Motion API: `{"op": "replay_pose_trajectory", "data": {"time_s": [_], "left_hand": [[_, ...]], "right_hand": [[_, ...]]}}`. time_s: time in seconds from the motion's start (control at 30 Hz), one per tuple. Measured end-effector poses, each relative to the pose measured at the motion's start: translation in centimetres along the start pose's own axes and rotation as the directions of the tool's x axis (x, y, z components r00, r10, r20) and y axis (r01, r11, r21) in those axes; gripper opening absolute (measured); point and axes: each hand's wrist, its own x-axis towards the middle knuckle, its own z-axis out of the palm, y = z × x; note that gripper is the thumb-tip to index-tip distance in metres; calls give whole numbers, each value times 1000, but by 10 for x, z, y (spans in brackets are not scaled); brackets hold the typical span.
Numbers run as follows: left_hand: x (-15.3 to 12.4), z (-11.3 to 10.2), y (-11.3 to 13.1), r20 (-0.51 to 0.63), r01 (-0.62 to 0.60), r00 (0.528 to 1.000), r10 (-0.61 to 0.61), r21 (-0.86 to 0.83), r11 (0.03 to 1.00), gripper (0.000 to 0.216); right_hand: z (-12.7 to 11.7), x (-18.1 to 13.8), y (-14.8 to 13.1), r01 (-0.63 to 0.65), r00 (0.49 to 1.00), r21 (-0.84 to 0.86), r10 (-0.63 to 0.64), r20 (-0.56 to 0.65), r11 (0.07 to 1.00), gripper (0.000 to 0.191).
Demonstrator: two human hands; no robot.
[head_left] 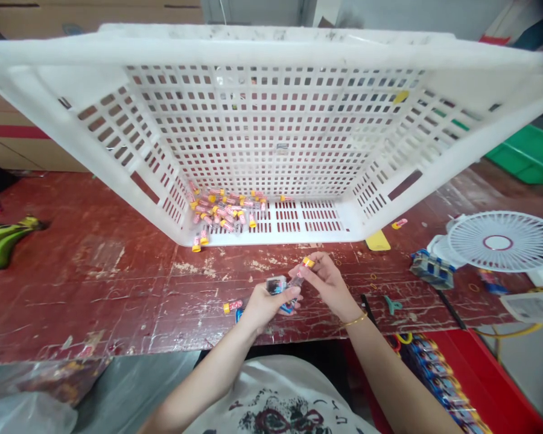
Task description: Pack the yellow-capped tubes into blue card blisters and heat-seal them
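Your left hand [265, 306] is closed around a small printed packet [277, 285], held just above the worn red table [117, 283] at the 6 o'clock side of the view. Your right hand [328, 283] pinches a small tube with a yellow cap [304, 268] between thumb and fingertips; the capped end points toward 12 o'clock, and the lower end of the tube meets the packet in your left hand. Both hands are touching at the work point.

One loose pink tube with a yellow cap [232, 307] lies on the table just beside your left hand, at its 9 o'clock.

A large white perforated crate [271, 132] stands tipped on its side at 12 o'clock, open toward you. A heap of pink and yellow tubes [224, 211] rests on its lower wall, toward the left corner, with a few at the rim.

A white desk fan [498, 241] lies at 3 o'clock. Green bananas [2, 238] lie at 9 o'clock. A red bin [484, 374] holding packed cards stands at 4 o'clock, below table level.
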Motion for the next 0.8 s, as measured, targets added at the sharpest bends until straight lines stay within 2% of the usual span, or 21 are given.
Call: {"op": "replay_pose_trajectory", "data": {"time_s": [0.23, 0.3, 0.37, 0.43, 0.5, 0.53, 0.6, 0.7, 0.8], "left_hand": [[-3, 6, 4, 80, 98, 993, -90, -100, 990, 41], [-1, 10, 6, 100, 112, 990, -97, -153, 982, 41], [1, 15, 9, 95, 120, 990, -101, -222, 968, 39], [2, 21, 11, 73, 126, 991, -110, -277, 953, 36], [1, 25, 13, 70, 126, 991, -110, -300, 946, 34], [1, 26, 14, 78, 123, 991, -105, -298, 947, 35], [-1, 26, 14, 102, 104, 992, -79, -264, 959, 36], [-5, 23, 14, 139, 59, 990, -35, -174, 983, 32], [-8, 23, 12, 142, 45, 990, -24, -150, 988, 30]], "right_hand": [[-2, -4, 6, -110, 991, 217, 124, -51, 970, 22], [0, -8, 9, -126, 990, 177, 136, -47, 976, 21], [3, -16, 11, -116, 993, 91, 116, 11, 989, 28], [9, -24, 12, -96, 993, -9, 97, 71, 995, 55], [16, -31, 13, -86, 995, -111, 90, 33, 990, 77], [19, -33, 13, -79, 997, -154, 77, -19, 985, 78], [23, -35, 13, -47, 995, -211, 27, -94, 976, 69], [25, -35, 10, 8, 995, -229, -31, -96, 973, 63], [25, -37, 6, -4, 995, -236, -19, -93, 972, 62]]}}
